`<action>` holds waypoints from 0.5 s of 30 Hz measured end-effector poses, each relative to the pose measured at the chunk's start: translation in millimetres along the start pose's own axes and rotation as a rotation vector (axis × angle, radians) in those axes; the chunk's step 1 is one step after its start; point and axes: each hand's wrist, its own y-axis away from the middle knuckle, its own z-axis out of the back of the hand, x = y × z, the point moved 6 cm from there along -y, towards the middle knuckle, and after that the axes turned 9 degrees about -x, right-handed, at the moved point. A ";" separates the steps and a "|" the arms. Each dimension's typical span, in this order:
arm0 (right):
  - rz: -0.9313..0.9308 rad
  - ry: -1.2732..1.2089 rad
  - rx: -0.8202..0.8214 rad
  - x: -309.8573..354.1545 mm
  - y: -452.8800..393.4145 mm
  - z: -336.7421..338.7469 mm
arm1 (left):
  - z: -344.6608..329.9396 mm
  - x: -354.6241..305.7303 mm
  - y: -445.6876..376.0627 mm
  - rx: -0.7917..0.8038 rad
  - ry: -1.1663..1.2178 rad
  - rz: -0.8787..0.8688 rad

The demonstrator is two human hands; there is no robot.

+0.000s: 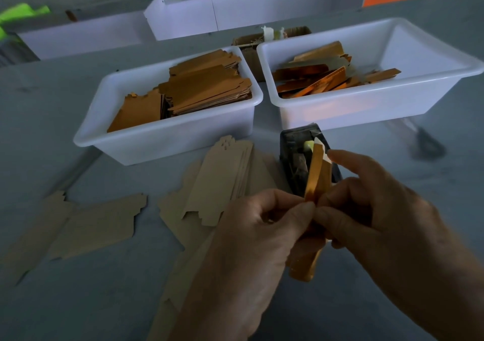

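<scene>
The left hand (251, 236) and right hand (379, 217) pinch a folded orange card (315, 173) over a grey table (52, 99) bearing two white tubs (167, 141).

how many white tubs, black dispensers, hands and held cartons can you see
tubs: 2
dispenser: 1
hands: 2
carton: 1
total: 6

This looks like a small packaging workshop: a grey bench (78, 288) carries two white plastic tubs, the left tub (167, 141) stacked with flat orange card blanks (209, 89), the right tub (366, 104) holding folded ones (327, 78), with loose brown die-cut cardboard blanks (86, 225) spread nearby.
</scene>
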 end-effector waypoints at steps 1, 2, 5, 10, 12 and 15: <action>0.002 0.007 -0.007 0.0 0.3 0.2 | 0.7 0.7 -0.2 -0.023 -0.008 -0.022; 0.006 0.017 -0.018 0.2 0.2 0.7 | 1.0 0.7 -0.2 -0.044 -0.009 -0.045; 0.035 0.082 -0.069 2.8 1.1 2.9 | -1.2 -3.4 2.0 -0.125 -0.043 -0.154; 0.127 0.314 -0.087 13.2 3.7 -2.1 | -3.9 -1.1 8.7 -0.275 -0.047 -0.269; 0.094 0.315 -0.098 12.0 2.3 -2.4 | -2.2 -0.7 9.9 -0.289 -0.057 -0.288; 0.091 0.343 -0.114 11.5 -1.6 4.9 | 6.1 -1.5 8.9 -0.273 0.016 -0.251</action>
